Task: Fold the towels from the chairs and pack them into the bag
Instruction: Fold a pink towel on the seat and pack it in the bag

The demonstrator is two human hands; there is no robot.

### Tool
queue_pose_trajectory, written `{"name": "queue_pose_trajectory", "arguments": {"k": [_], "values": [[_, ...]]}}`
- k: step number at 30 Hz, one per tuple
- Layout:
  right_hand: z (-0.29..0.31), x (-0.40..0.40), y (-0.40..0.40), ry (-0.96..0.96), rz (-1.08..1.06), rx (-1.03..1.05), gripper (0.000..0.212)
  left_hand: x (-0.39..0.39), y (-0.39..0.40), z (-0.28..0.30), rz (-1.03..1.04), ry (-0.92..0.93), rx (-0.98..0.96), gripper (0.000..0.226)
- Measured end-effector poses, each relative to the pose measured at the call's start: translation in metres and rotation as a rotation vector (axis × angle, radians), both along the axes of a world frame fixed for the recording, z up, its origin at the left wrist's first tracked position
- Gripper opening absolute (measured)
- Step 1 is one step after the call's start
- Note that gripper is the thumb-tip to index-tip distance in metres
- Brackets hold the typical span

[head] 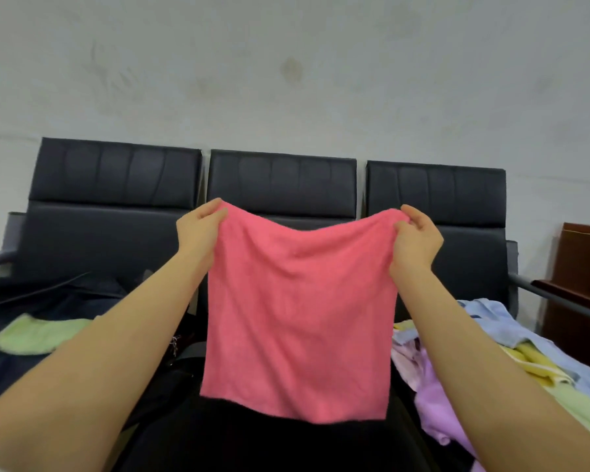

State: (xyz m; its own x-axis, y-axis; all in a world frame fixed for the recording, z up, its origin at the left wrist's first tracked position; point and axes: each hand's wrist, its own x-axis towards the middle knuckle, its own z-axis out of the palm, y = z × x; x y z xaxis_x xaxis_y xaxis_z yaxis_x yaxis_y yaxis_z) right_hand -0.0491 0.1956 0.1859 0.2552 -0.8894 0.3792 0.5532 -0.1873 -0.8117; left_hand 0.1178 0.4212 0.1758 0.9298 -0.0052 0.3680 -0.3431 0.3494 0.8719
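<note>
I am seeing the pink towel (298, 301) hanging spread out in mid-air in front of the middle chair (281, 185), its top edge sagging between both hands. The left hand (200, 229) is pinching the upper left corner in its grip, and the right hand (418, 238) is pinching the upper right corner the same way. Behind it three black padded chairs are standing in a row against a pale, stained wall (286, 69). On the left seat a green towel (34, 333) is lying on dark fabric. On the right seat a pile of towels (491, 349), blue, yellow, lilac and green, is lying heaped. A brown wooden cabinet (579, 267) is standing at the far right.
</note>
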Motion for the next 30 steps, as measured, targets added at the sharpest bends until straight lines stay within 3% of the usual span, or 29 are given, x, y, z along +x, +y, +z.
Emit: {"name": "queue_pose_trajectory", "arguments": {"k": [3, 8, 11, 16, 19, 23, 27, 30], "values": [[-0.005, 0.001, -0.004, -0.001, 0.009, 0.031, 0.036, 0.003, 0.002, -0.010, 0.061, 0.051, -0.032, 0.027], [-0.009, 0.001, -0.006, 0.057, 0.002, 0.010, 0.043, 0.000, -0.001, -0.018, 0.052, 0.105, 0.019, 0.054], [-0.011, 0.003, -0.012, 0.186, -0.063, -0.116, 0.047, 0.001, -0.001, -0.019, 0.032, 0.110, -0.020, 0.055], [-0.019, 0.000, -0.018, 0.417, -0.194, -0.356, 0.023, 0.008, 0.003, -0.023, 0.100, 0.075, 0.025, 0.048], [-0.025, 0.000, -0.018, 0.413, -0.207, -0.341, 0.016, 0.008, 0.003, -0.029, 0.144, 0.030, 0.138, 0.048], [-0.027, 0.005, -0.018, 0.317, -0.121, -0.160, 0.013, 0.008, 0.005, -0.031, 0.156, 0.031, 0.170, 0.043], [-0.017, 0.004, -0.017, 0.230, -0.082, -0.128, 0.026, 0.009, 0.008, -0.023, 0.227, 0.051, 0.092, 0.025], [-0.007, 0.003, -0.017, 0.278, -0.064, -0.209, 0.038, 0.012, 0.011, -0.014, 0.268, 0.048, 0.060, 0.022]]}}
